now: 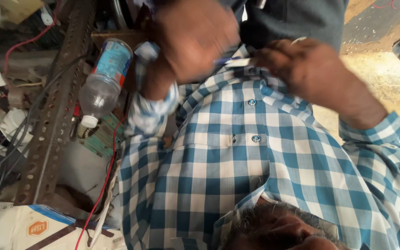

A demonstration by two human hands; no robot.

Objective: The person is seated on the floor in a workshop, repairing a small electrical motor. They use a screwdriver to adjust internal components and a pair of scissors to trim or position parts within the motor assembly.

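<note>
Head view: a person in a blue-and-white checked shirt (pixel 237 176) works with both hands raised in front of the chest, seen from directly above.

The right hand (pixel 302 65) has its fingers drawn together, pinching one end of a pale strip (pixel 238 61). The strip is thin and whitish with a blue tip, possibly a pen or a slip of card, though motion blur makes it hard to tell. It lies between the two hands just above the shirt placket. Its long axis runs almost level across the picture, with the blue tip pointing toward the left hand (pixel 190 41).

The left hand is heavily blurred, its back turned to the camera. It sits right at the strip's blue end, but the blur hides whether its fingers are closed on the strip or apart.

Beside the left forearm, a clear plastic bottle (pixel 103 78) with a blue label lies tilted, its white cap pointing down and to the left. It rests against a perforated metal angle bar (pixel 54 106) that runs diagonally through a tangle of cables. A red wire (pixel 105 185) trails down past a green circuit board (pixel 100 136) toward a white carton (pixel 28 227).
</note>
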